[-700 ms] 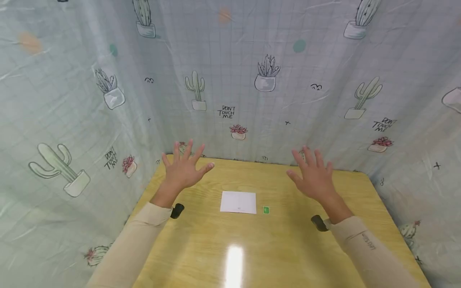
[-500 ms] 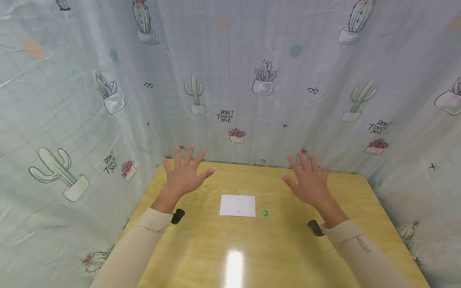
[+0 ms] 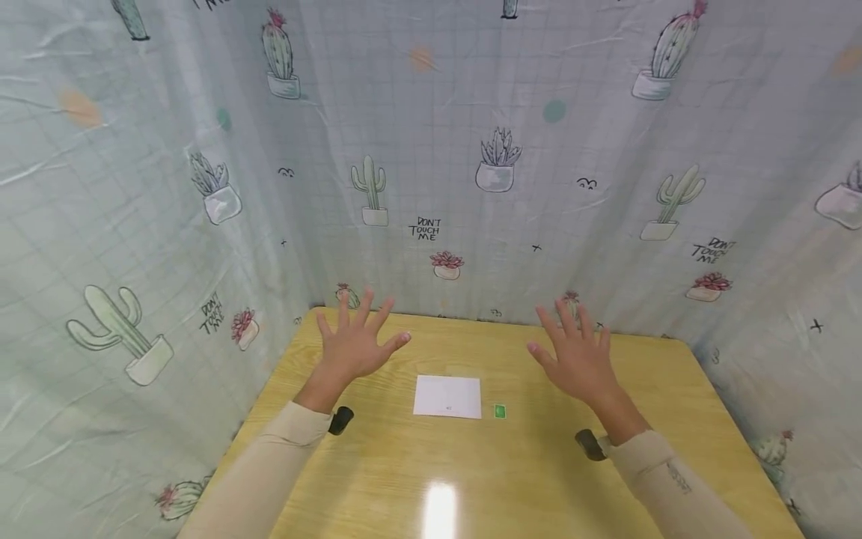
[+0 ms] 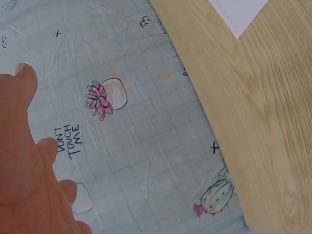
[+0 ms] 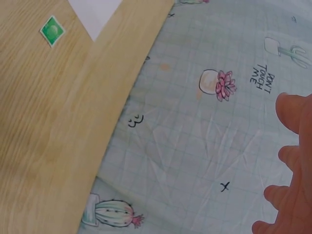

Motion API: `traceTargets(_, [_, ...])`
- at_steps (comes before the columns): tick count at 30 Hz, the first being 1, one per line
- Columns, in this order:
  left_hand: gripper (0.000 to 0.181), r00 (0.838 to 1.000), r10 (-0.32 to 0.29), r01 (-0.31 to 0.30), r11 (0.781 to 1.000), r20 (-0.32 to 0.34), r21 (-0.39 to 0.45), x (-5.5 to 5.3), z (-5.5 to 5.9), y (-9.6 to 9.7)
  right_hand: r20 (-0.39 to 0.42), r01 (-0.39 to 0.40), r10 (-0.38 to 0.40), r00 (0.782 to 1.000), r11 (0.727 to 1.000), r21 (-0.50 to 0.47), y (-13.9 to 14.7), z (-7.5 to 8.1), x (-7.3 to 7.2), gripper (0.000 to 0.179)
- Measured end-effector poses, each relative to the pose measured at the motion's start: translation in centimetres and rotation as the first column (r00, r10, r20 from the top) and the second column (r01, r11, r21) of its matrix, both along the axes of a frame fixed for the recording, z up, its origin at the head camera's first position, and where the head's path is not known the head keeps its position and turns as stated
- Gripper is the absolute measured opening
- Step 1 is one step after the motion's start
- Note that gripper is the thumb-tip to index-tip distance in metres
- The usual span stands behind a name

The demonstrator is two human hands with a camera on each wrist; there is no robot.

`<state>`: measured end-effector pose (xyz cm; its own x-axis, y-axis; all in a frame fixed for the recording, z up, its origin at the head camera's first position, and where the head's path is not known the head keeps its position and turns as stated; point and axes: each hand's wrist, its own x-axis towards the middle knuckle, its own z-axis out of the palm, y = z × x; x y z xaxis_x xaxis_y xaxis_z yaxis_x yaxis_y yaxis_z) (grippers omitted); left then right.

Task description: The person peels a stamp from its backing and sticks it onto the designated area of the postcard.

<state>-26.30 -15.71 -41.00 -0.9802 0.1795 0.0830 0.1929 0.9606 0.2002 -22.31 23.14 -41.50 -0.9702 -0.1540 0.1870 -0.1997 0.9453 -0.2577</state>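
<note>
A white envelope-like paper rectangle point(image 3: 447, 397) lies flat on the wooden table, with small faint print near its front edge. Just right of it is a small green stamp-like square point(image 3: 500, 411) with a white border, also visible as a green square point(image 5: 52, 31) in the right wrist view. My left hand point(image 3: 355, 346) is raised over the table's left side, fingers spread, holding nothing. Over the right side my right hand point(image 3: 581, 359) is held up the same way, fingers spread and bare. Both hands are apart from the paper and the green square, which lie between them.
The yellow wood table point(image 3: 377, 479) ends at a patterned curtain point(image 3: 431, 150) that hangs behind it and along both sides. A bright light reflection shows on the table's near part. Dark wrist devices point(image 3: 341, 420) sit under both sleeves.
The head view has tilted up slightly, so table and paper appear lower. My right hand has shifted a little to the left; both hands stay raised with fingers spread.
</note>
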Motion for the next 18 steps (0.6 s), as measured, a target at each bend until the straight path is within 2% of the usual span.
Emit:
traceTargets(6, [0.085, 1.000, 0.005, -0.005, 1.000, 0.018, -0.013, 0.0, -0.9, 0.3, 0.018, 0.003, -0.003, 1.000, 1.000, 0.002, 0.0, -0.5, 0.1, 0.074])
traceTargets(18, [0.085, 0.999, 0.007, -0.007, 1.000, 0.054, 0.011, 0.4, -1.5, 0.3, 0.017, -0.006, 0.006, 1.000, 1.000, -0.019, -0.3, -1.4, 0.0, 0.074])
